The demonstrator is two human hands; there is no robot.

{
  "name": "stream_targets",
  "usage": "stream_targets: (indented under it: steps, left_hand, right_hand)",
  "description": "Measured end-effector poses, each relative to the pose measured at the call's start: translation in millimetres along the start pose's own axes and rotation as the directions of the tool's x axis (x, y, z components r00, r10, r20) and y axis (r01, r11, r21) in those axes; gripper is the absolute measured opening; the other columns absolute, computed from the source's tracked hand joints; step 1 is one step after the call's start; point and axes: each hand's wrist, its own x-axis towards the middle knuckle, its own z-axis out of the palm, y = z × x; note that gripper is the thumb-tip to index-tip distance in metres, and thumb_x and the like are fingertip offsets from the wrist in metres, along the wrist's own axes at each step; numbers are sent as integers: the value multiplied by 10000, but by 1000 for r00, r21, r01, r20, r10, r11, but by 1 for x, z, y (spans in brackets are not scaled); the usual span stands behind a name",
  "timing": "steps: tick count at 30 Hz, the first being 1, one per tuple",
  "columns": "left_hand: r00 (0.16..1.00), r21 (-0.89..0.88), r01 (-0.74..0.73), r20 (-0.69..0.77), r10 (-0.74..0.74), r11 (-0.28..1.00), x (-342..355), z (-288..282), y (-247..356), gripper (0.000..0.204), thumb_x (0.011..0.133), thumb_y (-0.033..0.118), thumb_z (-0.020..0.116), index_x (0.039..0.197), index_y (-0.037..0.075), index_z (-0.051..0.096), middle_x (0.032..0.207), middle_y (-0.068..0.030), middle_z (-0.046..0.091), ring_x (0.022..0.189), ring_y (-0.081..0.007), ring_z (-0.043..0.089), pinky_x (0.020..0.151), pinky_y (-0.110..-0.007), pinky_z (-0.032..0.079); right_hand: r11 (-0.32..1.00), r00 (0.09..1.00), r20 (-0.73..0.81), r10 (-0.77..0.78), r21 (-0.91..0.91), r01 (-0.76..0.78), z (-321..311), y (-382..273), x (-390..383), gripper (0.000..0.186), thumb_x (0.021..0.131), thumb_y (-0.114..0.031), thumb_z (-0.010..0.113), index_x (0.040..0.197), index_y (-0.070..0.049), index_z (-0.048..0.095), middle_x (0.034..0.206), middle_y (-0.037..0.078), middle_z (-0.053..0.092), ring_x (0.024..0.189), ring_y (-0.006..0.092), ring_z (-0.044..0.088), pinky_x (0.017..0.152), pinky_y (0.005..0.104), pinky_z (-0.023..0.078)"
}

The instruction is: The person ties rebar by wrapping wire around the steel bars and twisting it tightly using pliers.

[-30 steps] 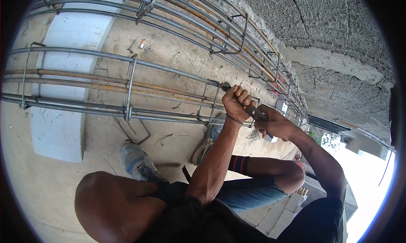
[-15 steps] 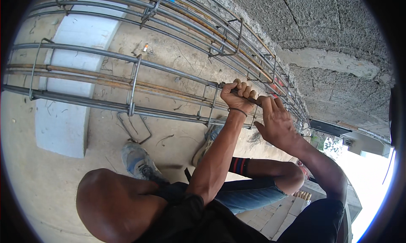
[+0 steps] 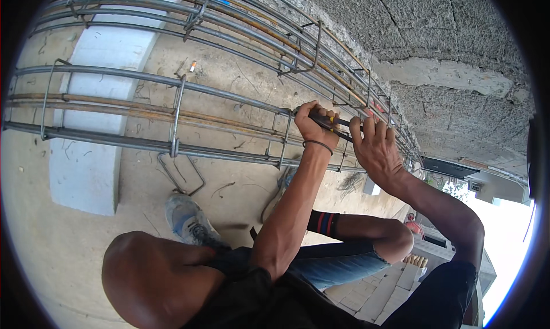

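Both my hands work at the top bar of a long steel rebar cage with square wire stirrups. My left hand, a dark band at its wrist, wraps round the head end of dark pincers with yellow marks, right beside a stirrup. Its fingers hide the jaws, so what they bite on does not show. To the right, my right hand has its fingers curled over the ends of the pincers' handles, which stand slightly apart between my two hands.
A second rebar cage runs behind, along a rough concrete wall. Under the cages at the left lies a pale block. A loose bent stirrup and wire scraps lie on the floor near my shoe.
My right hand has shifted slightly right, its fingers now curled over the handles. The pincers' handles have parted and show more plainly. My left hand has barely moved.
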Motion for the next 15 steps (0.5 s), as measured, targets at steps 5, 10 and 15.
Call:
stream_targets:
  steps: [5,10,15]
  left_hand:
    - [715,-123,124,699,-3,985,25,-37,2,151,707,195,545,608,101,481,484,15,398,443,-120,370,493,-283,336]
    - [981,233,-118,178,77,965,4,-54,-10,267,798,339,567,677,107,512,519,10,406,482,-124,363,507,-280,314]
    - [986,81,-104,135,93,991,-18,-51,-28,456,854,535,518,835,81,558,625,5,462,552,-133,405,528,-278,319]
  right_hand:
    - [767,979,202,2,628,-131,-17,-12,0,343,723,-113,690,957,18,476,904,176,466,817,351,536,712,449,482]
    - [254,735,579,-352,815,-520,33,18,-7,241,900,-260,568,1003,-47,524,1012,159,560,928,276,583,791,392,468]
    - [-743,760,427,-490,251,-620,71,17,-67,349,916,-447,449,1004,-112,490,1267,214,479,1168,369,480,935,532,395]
